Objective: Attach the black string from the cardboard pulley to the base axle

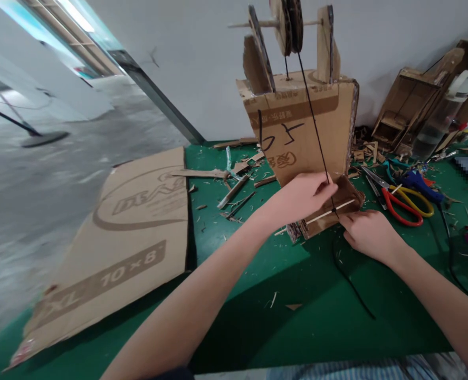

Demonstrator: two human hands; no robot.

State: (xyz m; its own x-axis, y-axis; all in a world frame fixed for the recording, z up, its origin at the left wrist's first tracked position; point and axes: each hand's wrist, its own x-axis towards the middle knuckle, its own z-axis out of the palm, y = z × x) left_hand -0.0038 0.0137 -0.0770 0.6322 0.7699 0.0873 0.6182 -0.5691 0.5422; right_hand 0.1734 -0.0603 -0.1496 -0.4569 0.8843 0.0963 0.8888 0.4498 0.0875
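A black cord (pixel 313 119) runs down from a cardboard pulley wheel (pixel 284 26) on a wooden rod. Below, it meets a thin wooden stick (pixel 321 215) lying across a small cardboard box (pixel 346 192), with a dark knot at the stick. My left hand (pixel 311 192) pinches the cord just above the stick. Close to the knot, the fingers of my right hand (pixel 370 235) are pressed together on the cord's lower part. The loose tail of cord hangs onto the green table. Behind stands a cardboard tower (pixel 301 126) marked "65".
Red-and-yellow-handled scissors (pixel 406 206) and a blue glue gun (pixel 419 184) lie right of the box. A flat cardboard sheet (pixel 139 211) covers the table's left side. Cardboard scraps (pixel 236 190) are scattered behind my left arm. A clear bottle (pixel 447 116) stands at the back right.
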